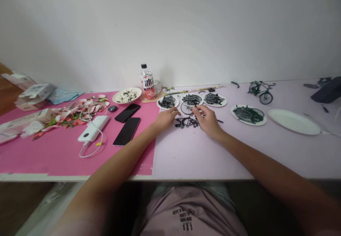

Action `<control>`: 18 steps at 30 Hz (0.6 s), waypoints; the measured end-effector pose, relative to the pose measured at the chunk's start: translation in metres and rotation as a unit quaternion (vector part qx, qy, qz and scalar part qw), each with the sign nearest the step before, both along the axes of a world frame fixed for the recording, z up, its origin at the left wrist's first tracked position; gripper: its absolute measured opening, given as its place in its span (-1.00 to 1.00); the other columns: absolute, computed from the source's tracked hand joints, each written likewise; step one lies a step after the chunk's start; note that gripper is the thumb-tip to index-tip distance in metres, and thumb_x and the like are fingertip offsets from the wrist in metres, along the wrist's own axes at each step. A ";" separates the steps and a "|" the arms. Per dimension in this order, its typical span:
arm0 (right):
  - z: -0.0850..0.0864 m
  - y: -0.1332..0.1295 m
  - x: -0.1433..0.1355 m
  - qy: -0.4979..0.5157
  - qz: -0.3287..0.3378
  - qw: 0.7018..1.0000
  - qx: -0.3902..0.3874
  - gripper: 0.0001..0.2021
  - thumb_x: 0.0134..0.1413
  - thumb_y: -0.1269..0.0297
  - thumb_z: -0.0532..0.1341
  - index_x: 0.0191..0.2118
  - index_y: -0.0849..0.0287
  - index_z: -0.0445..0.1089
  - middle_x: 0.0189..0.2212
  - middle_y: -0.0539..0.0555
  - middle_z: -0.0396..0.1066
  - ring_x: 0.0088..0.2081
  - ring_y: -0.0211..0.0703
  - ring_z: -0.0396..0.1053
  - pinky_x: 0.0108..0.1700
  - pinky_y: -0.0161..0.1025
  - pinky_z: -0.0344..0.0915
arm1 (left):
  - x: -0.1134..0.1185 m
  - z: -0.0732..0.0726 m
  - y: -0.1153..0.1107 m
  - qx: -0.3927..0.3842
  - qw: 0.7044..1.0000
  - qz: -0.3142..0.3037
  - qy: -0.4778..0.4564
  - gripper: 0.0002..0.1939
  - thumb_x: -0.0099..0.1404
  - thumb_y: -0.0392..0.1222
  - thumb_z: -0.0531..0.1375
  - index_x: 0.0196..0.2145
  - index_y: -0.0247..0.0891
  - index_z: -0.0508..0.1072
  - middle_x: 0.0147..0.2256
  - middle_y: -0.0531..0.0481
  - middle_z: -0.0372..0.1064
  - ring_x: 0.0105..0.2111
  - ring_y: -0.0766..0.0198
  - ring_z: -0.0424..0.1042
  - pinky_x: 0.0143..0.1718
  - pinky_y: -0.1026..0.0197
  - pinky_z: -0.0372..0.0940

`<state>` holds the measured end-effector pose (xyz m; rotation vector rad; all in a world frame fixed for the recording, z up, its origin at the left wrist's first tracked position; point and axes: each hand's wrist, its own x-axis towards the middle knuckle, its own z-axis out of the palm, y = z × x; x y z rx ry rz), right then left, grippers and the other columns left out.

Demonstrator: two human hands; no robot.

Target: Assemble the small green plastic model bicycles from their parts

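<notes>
- Centre frame, our right hand (206, 121) pinches a dark, thin-spoked round wheel (187, 107) by its right edge!
- Our left hand (166, 120) curls just beside it; whether it grips anything, we can't tell.
- Just below, black bicycle-shaped parts (187, 122) lie on the pale lilac counter (191, 154).

You're in what looks like a craft workroom: black plastic model-bicycle parts (192, 99) on round white plates (224, 103) at twelve o'clock, pink-and-green flower pieces (76, 111) at ten.
</notes>
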<state>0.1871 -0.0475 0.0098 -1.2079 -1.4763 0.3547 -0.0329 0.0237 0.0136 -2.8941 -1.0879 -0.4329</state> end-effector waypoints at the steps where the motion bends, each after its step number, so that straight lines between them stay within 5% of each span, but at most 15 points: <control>1: -0.001 0.000 -0.001 -0.003 0.002 1.000 -0.001 -0.55 0.30 -0.21 0.17 -0.26 0.10 0.50 -0.27 0.12 0.55 -0.20 0.01 0.47 -0.12 -0.09 0.39 | 0.000 -0.001 0.000 -0.007 1.000 -0.005 -0.001 -0.48 0.30 -0.48 0.03 0.11 -0.17 0.51 0.16 -0.13 0.43 -0.15 0.12 0.57 -0.24 0.21 0.39; 6: -0.003 -0.002 -0.003 -0.008 0.014 1.000 -0.005 -0.57 0.30 -0.19 0.19 -0.24 0.11 0.51 -0.24 0.13 0.56 -0.17 0.02 0.48 -0.09 -0.08 0.38 | 0.000 -0.007 0.003 -0.026 0.999 -0.029 -0.019 -0.39 0.23 -0.50 0.08 0.17 -0.11 0.50 0.21 -0.11 0.41 0.05 0.06 0.53 -0.07 0.18 0.43; 18: -0.004 -0.003 -0.003 -0.027 0.031 0.999 -0.004 -0.59 0.33 -0.16 0.17 -0.27 0.10 0.49 -0.26 0.13 0.54 -0.17 0.02 0.48 -0.05 -0.07 0.37 | 0.003 -0.014 0.005 -0.046 0.996 -0.059 -0.044 -0.75 0.42 -0.28 0.18 -0.03 -0.16 0.61 0.01 -0.10 0.52 -0.17 0.17 0.58 -0.20 0.25 0.40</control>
